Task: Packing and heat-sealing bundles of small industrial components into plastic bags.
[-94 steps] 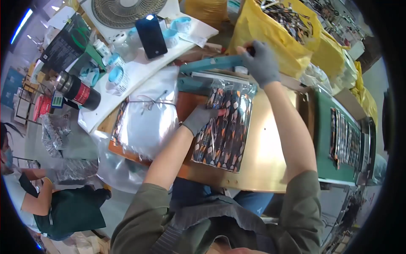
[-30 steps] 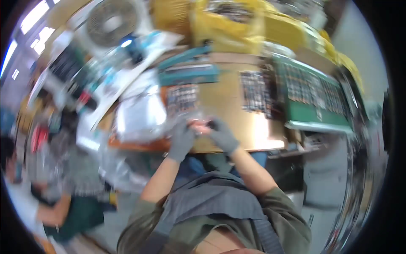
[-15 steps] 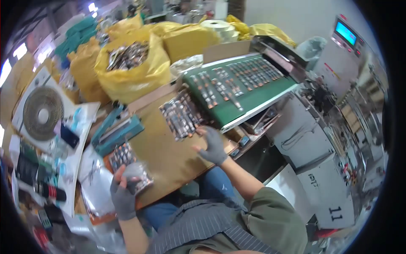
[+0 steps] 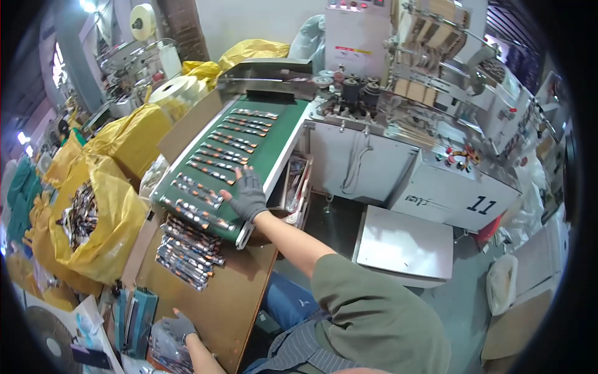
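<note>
My right hand [image 4: 248, 194], in a grey glove, lies flat with fingers spread on the near end of a green conveyor belt [image 4: 269, 142] that carries rows of small dark sachet strips [image 4: 212, 168]. It touches the strips at the belt's edge. My left hand [image 4: 177, 326], also gloved, rests at the lower left on a clear bag of sachets [image 4: 161, 350] lying on the brown table [image 4: 232, 293]. A stack of sachet strips [image 4: 187, 252] lies on the table between both hands.
Yellow sacks [image 4: 103, 218] full of sachets stand left of the belt. A grey packing machine [image 4: 436, 124] fills the upper right. A teal sealer [image 4: 134, 321] lies near my left hand. A white roll of film [image 4: 177, 93] sits beyond the sacks.
The view has swung from the table toward the belt and machine. My right hand moved from the table's centre onto the belt's near end. My left hand dropped to the bag.
</note>
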